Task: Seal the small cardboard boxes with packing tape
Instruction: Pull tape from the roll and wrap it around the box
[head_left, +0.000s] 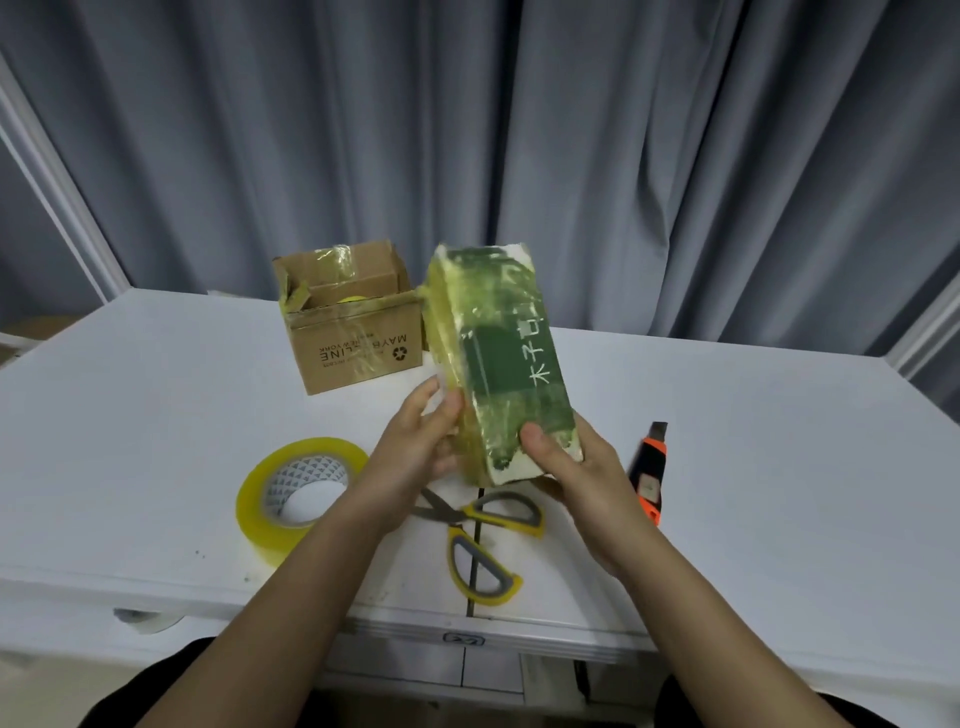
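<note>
While you hold the green box (498, 364) up off the table (753, 441) in both hands, it already looks wrapped: glossy yellowish tape covers its green printed face and the narrow side turned toward your left, wrinkled in places and catching the light. Your left hand (415, 447) grips that taped narrow side near the bottom, thumb curled onto the front edge; your right hand (576, 467) cups the lower right corner, thumb pressed on the green face. The box is tilted, its top leaning away from you, and white lettering runs up its face (the far end is too blurred to say whether the tape closes it fully). So judge this one as done or nearly so, pending a look at the ends.

What remains, as far as you can see, is the brown box (353, 327) at the back of the table: its flaps stand open, with old tape scraps clinging to them. It is not sealed yet.

Your tools lie close. The tape roll (298, 493) sits flat to your left, the scissors (483, 540) lie open beneath the lifted box, and the box cutter (649, 473) rests just right of your right hand.
</note>
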